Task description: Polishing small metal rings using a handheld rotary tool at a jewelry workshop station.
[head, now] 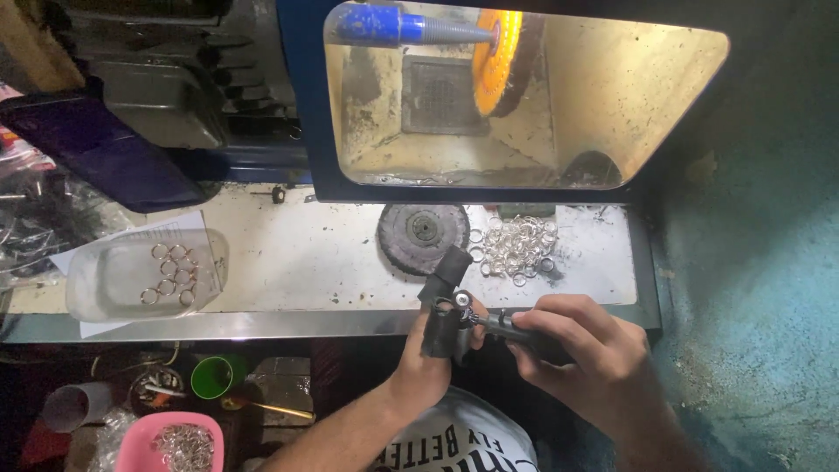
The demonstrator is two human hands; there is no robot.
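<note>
My left hand [434, 348], its fingers wrapped in dark covers, pinches a small metal ring [461, 301] just in front of the bench edge. My right hand [572, 343] grips a dark slim hand tool [516, 329] whose tip touches the ring. A pile of silvery rings [517, 246] lies on the white bench top [306, 262] just beyond my hands. Next to the pile lies a dark round buffing wheel [423, 236].
A lit polishing booth holds an orange cloth wheel [496, 63] on a blue spindle [393, 26]. A clear plastic tray [105, 288] with several rings sits at the left. Below the bench are a pink bowl of rings [140, 441] and a green cup [217, 377].
</note>
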